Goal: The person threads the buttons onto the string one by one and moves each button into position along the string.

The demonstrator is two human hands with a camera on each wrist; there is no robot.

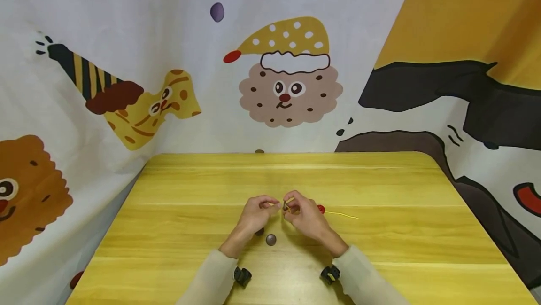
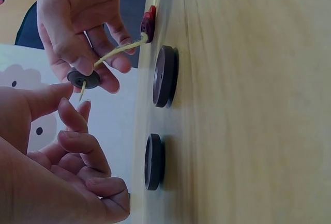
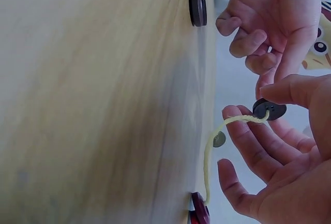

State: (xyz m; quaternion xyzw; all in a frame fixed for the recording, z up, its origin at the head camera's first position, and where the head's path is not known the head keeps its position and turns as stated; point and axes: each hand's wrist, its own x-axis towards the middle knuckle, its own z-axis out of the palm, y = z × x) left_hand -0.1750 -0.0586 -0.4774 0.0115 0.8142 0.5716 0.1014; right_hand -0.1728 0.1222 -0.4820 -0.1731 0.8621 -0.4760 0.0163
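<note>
My right hand (image 1: pixel 307 215) pinches a dark, round button (image 2: pixel 76 77) between thumb and finger, above the table. A yellow cord (image 3: pixel 208 157) passes through a hole in that button, and its short tip pokes out on the side facing my left hand (image 1: pixel 253 215). The left fingers are bent loosely, with a fingertip right at the button's rim and the cord's tip free in front of them. Farther along, the cord runs through a dark red button (image 2: pixel 148 27) and a red one (image 1: pixel 321 209) lying to the right of my right hand.
Two more dark buttons stay on the wooden table (image 1: pixel 169 248): one (image 1: pixel 271 239) in front of the hands, another (image 1: pixel 259 232) partly hidden under the left hand. The cord's far end trails rightward. A printed cartoon curtain (image 1: pixel 190 13) hangs behind the table.
</note>
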